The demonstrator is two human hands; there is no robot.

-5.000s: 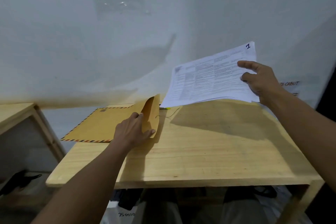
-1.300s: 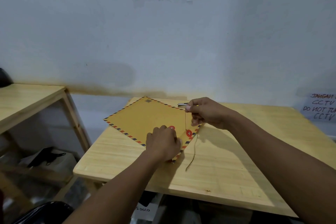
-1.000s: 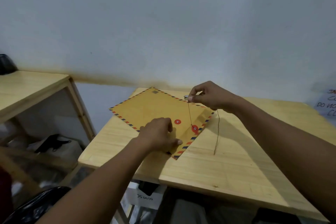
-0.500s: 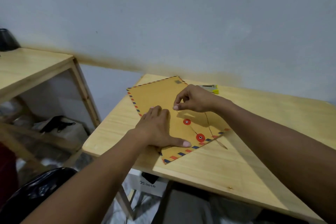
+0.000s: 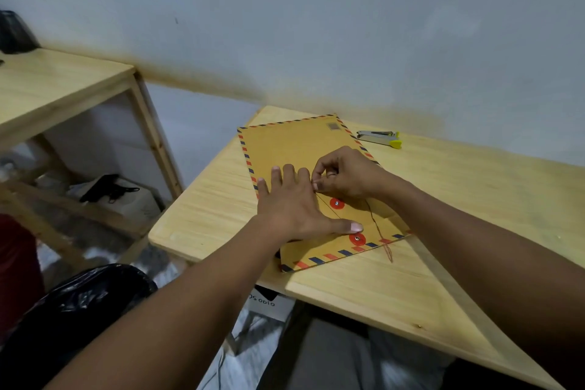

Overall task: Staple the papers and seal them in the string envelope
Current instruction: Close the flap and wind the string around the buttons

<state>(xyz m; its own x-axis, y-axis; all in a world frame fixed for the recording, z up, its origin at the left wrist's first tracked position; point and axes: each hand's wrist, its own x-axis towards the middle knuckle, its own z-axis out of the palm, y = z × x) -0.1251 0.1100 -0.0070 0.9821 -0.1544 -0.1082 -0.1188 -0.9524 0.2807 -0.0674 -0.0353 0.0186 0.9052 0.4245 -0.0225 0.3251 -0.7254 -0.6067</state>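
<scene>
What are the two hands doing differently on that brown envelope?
The left hand lies flat, fingers spread, pressing the envelope down; the right hand is curled, fingertips pinching the thin string. The left hand's thumb stretches toward the red disc near the envelope's edge, while the right hand sits just above the other disc. Both rest over the envelope's flap end, on the wooden table.
</scene>
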